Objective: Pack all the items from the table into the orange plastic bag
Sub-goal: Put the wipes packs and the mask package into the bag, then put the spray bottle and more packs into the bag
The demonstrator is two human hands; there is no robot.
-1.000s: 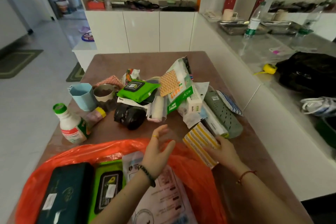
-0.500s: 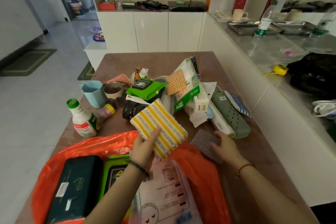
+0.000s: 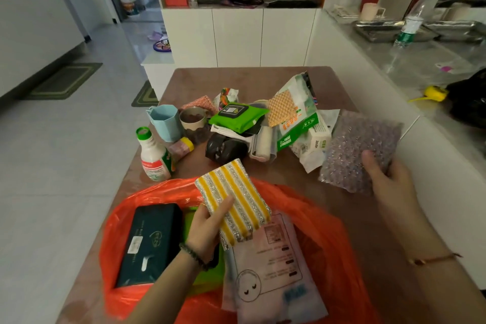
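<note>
The yellow-and-silver striped sponge pad (image 3: 232,208) has passed from the right hand to the left hand (image 3: 207,226) within the last second. The left hand was empty and spread then. Now it grips the pad at its near left corner, thumb on top, just above the mouth of the orange plastic bag (image 3: 323,221). Meanwhile the right hand (image 3: 389,176) has lifted the grey-purple glittering scouring sheet (image 3: 360,147), which lay flat on the brown table (image 3: 263,79) half a second ago. It now pinches the sheet between thumb and fingers, in the air at 2 o'clock from the bag.

I judge that two items are ready to go in, the striped pad first.

The bag lies open at 6 o'clock on the table. It already contains a dark green flat box (image 3: 150,242) and a white pouch with a printed face (image 3: 268,271).

Much is still unpacked in a pile at 12 o'clock from the bag:
- a white bottle with a green cap (image 3: 152,155)
- a light blue plastic jug (image 3: 164,121)
- a green wipes pack (image 3: 236,116)
- a crumpled black bag (image 3: 226,147)
- a green-and-white packet (image 3: 297,118)

Nothing stands between either hand and the opening. The white pouch covers much of the right side of the opening, so the pad will probably rest on top of it.
</note>
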